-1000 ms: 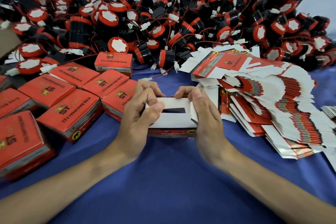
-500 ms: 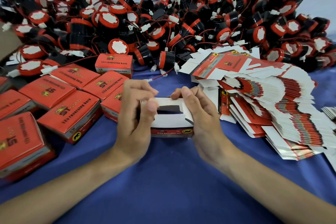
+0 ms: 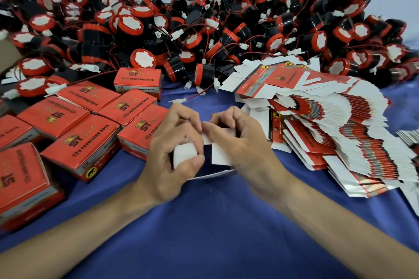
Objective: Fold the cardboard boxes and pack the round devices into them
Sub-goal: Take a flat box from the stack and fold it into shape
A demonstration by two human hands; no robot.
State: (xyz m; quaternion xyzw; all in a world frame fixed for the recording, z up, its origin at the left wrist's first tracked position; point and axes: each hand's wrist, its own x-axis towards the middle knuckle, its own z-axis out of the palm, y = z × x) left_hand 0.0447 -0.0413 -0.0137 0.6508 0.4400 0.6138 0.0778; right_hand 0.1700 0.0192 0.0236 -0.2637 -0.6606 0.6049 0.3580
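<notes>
Both hands hold one small cardboard box (image 3: 218, 154) over the blue cloth, its white inner flaps facing me. My left hand (image 3: 174, 149) grips its left side, thumb pressed on a white flap. My right hand (image 3: 240, 142) covers the right side, fingers curled over the top flap. Most of the box is hidden under the hands. A big heap of round black-and-red devices (image 3: 204, 29) with wires fills the back. Flat unfolded boxes (image 3: 328, 124) lie fanned out at the right.
Several closed red boxes (image 3: 84, 142) stand in rows at the left, close to my left hand. A blue cloth (image 3: 215, 222) covers the table. A loose white connector with red wire (image 3: 181, 100) lies just beyond my fingers.
The box has been tipped toward me, so its red front edge no longer shows. Both hands have closed in over the top flaps, fingertips now nearly touching.
</notes>
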